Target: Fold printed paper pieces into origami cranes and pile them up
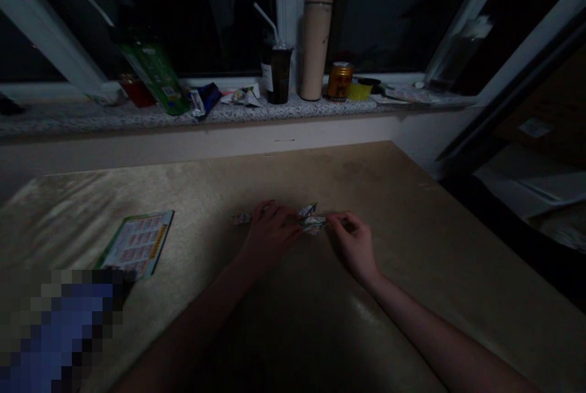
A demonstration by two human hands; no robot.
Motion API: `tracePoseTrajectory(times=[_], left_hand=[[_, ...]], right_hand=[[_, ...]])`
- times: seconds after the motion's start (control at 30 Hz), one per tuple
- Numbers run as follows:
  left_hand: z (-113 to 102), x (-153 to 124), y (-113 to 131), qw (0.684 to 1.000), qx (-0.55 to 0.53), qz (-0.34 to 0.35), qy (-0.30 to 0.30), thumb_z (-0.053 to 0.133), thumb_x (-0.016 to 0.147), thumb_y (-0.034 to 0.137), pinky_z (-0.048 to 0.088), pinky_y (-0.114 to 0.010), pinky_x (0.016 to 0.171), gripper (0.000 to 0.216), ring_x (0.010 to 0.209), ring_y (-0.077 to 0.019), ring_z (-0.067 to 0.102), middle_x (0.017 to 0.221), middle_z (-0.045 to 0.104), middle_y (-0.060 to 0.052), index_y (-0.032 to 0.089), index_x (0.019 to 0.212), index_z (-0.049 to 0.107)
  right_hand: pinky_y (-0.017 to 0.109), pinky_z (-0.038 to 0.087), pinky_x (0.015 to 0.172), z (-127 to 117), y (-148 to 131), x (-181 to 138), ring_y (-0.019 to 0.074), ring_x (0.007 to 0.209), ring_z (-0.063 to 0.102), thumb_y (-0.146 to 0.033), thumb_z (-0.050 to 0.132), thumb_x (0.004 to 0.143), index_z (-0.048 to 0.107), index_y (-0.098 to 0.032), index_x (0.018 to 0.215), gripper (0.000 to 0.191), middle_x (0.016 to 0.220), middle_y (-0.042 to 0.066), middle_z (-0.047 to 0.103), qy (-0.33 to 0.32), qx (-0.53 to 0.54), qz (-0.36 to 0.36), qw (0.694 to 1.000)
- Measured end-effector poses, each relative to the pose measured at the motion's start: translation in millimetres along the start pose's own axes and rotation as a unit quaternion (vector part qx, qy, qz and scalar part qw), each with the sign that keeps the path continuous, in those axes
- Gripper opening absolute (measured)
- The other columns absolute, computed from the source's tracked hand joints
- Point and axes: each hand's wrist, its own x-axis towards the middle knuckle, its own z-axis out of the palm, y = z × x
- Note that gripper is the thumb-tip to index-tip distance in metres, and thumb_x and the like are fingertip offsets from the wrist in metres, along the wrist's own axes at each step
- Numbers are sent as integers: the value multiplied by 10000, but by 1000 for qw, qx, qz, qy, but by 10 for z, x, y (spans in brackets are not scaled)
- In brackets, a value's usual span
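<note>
Near the middle of the brown tabletop [412,228], bending left hand [273,226], back upward, over a folded patterned piece [314,223], with fingers curved; cannot tell whether gripping it or only resting on it. Pinching the right end of that patterned piece between thumb and forefinger of right hand [354,240], with the other fingers curled in. Can also see a patterned strip [240,218] poking out left of left hand; cannot tell whether joined to the rest beneath the fingers. Farther left, can see a printed card [141,239] lying flat, well apart from both hands. Beyond the table, along the speckled windowsill [233,115], can pick out a green bottle [158,79], a dark cup [280,79] with a straw, a tall pale flask [317,45] and a gold can [340,82].
</note>
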Motion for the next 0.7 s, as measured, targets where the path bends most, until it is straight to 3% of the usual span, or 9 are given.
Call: tracePoseTrajectory(times=[0.47, 0.7], left_hand=[[37, -30, -10, 999, 4, -16, -29, 623, 816, 206, 271, -467, 992, 90, 1025, -227, 509, 1063, 641, -1, 239, 876, 682], [54, -58, -33, 1000, -2, -11, -15, 580, 842, 199, 271, -474, 992, 120, 1020, -222, 523, 1041, 651, -3, 249, 902, 671]], right_hand=[[287, 411, 651, 31, 82, 19, 189, 673, 571, -315, 585, 767, 651, -171, 717, 167, 685, 32, 639, -32, -84, -26, 996], [300, 415, 651, 30, 67, 15, 196, 680, 578, -325, 577, 759, 673, -183, 742, 172, 699, 42, 658, -31, -97, -33, 994]])
